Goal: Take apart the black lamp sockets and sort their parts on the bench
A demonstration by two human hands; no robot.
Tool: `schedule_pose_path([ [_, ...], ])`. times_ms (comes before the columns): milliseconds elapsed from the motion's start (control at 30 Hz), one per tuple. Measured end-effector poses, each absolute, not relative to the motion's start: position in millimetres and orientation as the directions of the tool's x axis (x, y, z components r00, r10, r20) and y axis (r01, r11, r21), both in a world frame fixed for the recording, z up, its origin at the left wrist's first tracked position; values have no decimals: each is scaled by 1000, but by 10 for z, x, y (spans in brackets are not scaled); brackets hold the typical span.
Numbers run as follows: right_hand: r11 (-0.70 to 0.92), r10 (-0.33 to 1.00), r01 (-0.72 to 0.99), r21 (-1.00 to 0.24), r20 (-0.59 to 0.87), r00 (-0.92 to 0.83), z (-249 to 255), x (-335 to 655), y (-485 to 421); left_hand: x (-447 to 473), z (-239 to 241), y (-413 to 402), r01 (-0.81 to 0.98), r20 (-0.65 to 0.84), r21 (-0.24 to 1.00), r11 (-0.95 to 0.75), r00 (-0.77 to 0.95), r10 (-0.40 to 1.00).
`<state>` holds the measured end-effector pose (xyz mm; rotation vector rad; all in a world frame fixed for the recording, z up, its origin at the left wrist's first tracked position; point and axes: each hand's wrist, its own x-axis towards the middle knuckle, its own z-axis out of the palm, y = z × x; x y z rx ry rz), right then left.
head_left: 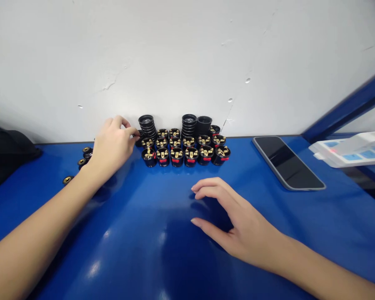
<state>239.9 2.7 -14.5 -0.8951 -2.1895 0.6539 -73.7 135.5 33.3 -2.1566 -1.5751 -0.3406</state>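
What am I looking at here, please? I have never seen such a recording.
No machine here: a person wears a camera on the head, which looks down at their own two bare hands. On the blue table, by a white wall, stand rows of black lamp sockets with brass contacts, with stacks of black rings behind. The left hand has fingertips at a black piece at the group's left edge; whether it grips, I cannot tell. The right hand is open, empty, low over the table. A phone lies at the right.
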Motion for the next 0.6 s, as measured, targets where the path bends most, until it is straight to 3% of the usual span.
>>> schedule_pose_path([
  [267, 626, 749, 422, -655, 355, -560, -143, 2403, 27, -794, 534, 1167, 954, 489, -102, -283, 296, 821],
  [367, 614, 754, 427, -664, 332, -567, -134, 2404, 23, -848, 728, 984, 881, 468, -63, -469, 441, 766],
  [500, 602, 759, 433, -671, 312, -571, -122, 2406, 22, -930, 888, 711, 731, 390, -138, -668, 660, 642],
  [600, 601, 759, 441, -667, 304, -575, -120, 2405, 26, -1072, 876, 540, 835, 430, -75, -545, 520, 738],
])
